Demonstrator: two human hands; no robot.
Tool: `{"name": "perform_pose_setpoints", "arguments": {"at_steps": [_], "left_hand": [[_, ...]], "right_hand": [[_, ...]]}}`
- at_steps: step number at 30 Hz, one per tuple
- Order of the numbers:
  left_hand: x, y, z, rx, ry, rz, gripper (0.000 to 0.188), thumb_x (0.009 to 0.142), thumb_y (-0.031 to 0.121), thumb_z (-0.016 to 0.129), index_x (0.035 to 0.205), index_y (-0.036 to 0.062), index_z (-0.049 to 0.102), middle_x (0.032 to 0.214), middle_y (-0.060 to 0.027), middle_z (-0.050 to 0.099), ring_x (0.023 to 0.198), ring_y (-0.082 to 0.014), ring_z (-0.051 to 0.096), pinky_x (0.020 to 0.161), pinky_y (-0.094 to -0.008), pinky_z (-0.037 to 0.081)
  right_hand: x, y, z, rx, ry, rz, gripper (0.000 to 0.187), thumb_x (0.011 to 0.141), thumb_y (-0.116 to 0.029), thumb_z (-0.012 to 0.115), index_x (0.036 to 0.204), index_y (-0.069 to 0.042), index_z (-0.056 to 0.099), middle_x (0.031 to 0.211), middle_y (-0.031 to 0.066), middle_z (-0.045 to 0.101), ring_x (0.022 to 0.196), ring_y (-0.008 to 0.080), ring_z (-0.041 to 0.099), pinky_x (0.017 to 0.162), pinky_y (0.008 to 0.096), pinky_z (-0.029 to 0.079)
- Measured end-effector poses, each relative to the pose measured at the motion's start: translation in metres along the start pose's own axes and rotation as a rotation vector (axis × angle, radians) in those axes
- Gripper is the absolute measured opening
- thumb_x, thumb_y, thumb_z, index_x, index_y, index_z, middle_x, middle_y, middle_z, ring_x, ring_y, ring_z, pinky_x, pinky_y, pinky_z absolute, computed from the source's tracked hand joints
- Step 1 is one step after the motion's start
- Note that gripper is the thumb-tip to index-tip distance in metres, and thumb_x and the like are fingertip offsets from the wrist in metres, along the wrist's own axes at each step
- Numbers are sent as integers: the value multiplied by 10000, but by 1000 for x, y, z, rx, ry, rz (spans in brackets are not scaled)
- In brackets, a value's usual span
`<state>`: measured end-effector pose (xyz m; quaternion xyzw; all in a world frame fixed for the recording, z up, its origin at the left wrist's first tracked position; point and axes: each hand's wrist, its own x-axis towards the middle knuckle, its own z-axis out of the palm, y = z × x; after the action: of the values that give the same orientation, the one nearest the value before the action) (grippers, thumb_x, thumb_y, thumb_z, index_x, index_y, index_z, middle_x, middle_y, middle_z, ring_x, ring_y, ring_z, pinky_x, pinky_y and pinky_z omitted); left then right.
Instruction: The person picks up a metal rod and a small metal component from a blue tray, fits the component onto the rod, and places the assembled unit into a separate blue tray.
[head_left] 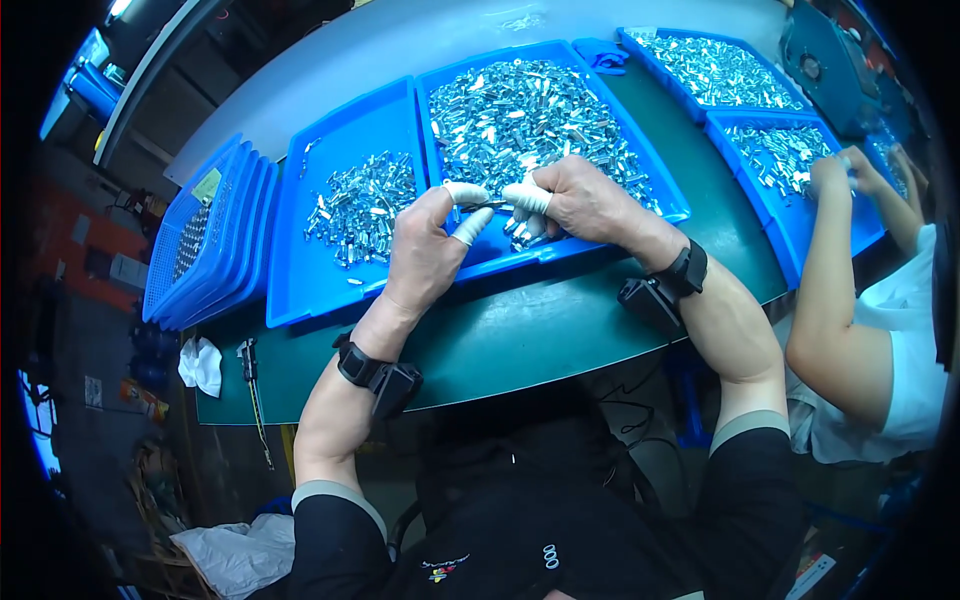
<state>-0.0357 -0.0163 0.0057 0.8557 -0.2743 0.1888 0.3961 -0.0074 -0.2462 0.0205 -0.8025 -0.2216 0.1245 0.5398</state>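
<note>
My left hand [428,236] and my right hand [578,205] meet over the near edge of the middle blue tray [672,192]. White finger covers wrap several fingertips on both. Between the fingertips is a small shiny metal piece, mostly hidden, pinched from both sides. Beneath and beyond the hands lies a thick heap of small silvery metal parts [530,110] in that tray. A smaller, looser pile of similar parts [365,210] lies in the left blue tray [290,285], beside my left hand.
Stacked blue baskets [262,235] stand at the far left. A caliper [249,362] and crumpled white tissue [200,366] lie at the green table's [500,365] left edge. Two more blue trays of parts [715,70] stand at right, where a co-worker's hands [845,172] are busy. A blue cloth [601,56] lies behind.
</note>
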Motion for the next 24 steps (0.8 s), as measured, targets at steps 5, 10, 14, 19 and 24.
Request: {"name": "perform_pose_setpoints", "arguments": {"at_steps": [5, 10, 14, 19, 24], "left_hand": [[2, 2, 1, -2, 11, 19, 183, 857, 57, 776, 1016, 21, 693, 972, -112, 734, 921, -235, 714, 821, -335, 548], [8, 8, -11, 57, 19, 8, 187, 844, 59, 782, 1005, 25, 696, 961, -124, 733, 899, -259, 720, 784, -339, 552], [12, -17, -42, 247, 145, -48, 181, 846, 74, 786, 1000, 35, 701, 927, -119, 737, 873, -255, 721, 775, -347, 555], [25, -21, -55, 607, 108, 67, 233, 789, 127, 816, 984, 53, 711, 1107, -146, 688, 1064, -339, 630, 934, -425, 504], [30, -5, -28, 687, -251, 114, 279, 786, 204, 818, 991, 45, 714, 1242, -172, 636, 1214, -353, 559, 1016, -443, 469]], "right_hand": [[-1, -2, 0, -23, 6, -6, 367, 1022, -310, 617, 886, 11, 730, 705, 67, 703, 590, 103, 623, 535, 269, 491], [2, 7, 1, 112, 146, -119, 345, 1013, -292, 632, 875, 8, 734, 710, 56, 700, 592, 90, 625, 536, 257, 494], [5, 7, -4, 130, 274, -134, 337, 1008, -283, 641, 852, 0, 737, 700, 52, 692, 583, 81, 628, 538, 240, 494], [5, 9, -3, 130, 261, -136, 342, 1007, -292, 643, 864, 3, 739, 702, 55, 693, 581, 84, 629, 537, 239, 497], [4, 7, -5, 116, 265, -123, 332, 1007, -286, 638, 879, 2, 745, 716, 58, 699, 592, 91, 637, 542, 247, 505]]}}
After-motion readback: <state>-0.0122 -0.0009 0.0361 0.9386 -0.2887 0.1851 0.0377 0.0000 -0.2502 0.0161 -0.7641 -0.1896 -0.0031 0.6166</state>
